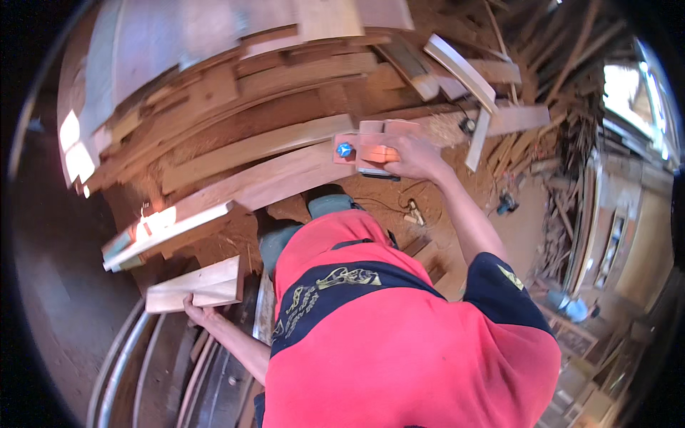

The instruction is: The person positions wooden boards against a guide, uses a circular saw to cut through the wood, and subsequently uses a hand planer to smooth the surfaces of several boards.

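Observation:
At the lower left, my left hand is closed on the near edge of a short, pale wooden board, which is tilted and apart from the workbench. My right hand reaches out over the bench plank, its fingers closed on a small orange object whose kind I cannot make out. Reddish wooden blocks sit directly beside that hand. A round blue piece shows on the block to the left of the fingers. A dark edge lies just below the orange object.
Long planks run across in front of me, and a stack of wide boards rises beyond them. A pale angled board lies at the far right. Scrap wood is piled at right. Metal strips stand at lower left.

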`<state>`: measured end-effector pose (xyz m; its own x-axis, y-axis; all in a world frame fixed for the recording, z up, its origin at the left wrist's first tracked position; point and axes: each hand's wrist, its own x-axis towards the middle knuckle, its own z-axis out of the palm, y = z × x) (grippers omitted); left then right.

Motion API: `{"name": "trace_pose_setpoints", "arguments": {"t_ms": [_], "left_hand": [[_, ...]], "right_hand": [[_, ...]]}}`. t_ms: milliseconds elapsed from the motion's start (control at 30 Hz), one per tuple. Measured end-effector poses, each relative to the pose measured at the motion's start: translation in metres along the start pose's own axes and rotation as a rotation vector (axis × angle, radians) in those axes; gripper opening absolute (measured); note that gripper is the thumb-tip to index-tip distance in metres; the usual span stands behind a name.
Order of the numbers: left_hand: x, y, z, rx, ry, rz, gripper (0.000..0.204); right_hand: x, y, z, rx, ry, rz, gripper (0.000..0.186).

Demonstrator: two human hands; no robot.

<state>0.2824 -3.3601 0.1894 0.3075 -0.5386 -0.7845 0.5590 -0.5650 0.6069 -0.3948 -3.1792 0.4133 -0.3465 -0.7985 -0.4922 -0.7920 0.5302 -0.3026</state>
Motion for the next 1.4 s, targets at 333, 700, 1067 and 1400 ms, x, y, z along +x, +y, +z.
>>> {"name": "trace_pose_setpoints", "arguments": {"t_ms": [333, 700, 1067, 1400], "left_hand": [[-0.107, 0.001, 0.100, 0.124, -0.014, 0.063, 0.065], [-0.106, 0.018, 0.109, 0.101, 0.068, 0.125, 0.055], [-0.091, 0.029, 0.229, -0.018, 0.198, 0.667, 0.065], [-0.023, 0.008, 0.250, 0.145, 0.350, 0.854, 0.065]], "right_hand": [[0.014, 0.219, 0.063, -0.075, 0.091, -0.002, 0.046], [0.028, 0.303, 0.062, 0.064, 0.075, -0.112, 0.051], [0.037, 0.076, 0.008, -0.156, 0.060, -0.166, 0.061], [0.129, -0.224, 0.209, 0.181, 0.012, -0.719, 0.060]]}}
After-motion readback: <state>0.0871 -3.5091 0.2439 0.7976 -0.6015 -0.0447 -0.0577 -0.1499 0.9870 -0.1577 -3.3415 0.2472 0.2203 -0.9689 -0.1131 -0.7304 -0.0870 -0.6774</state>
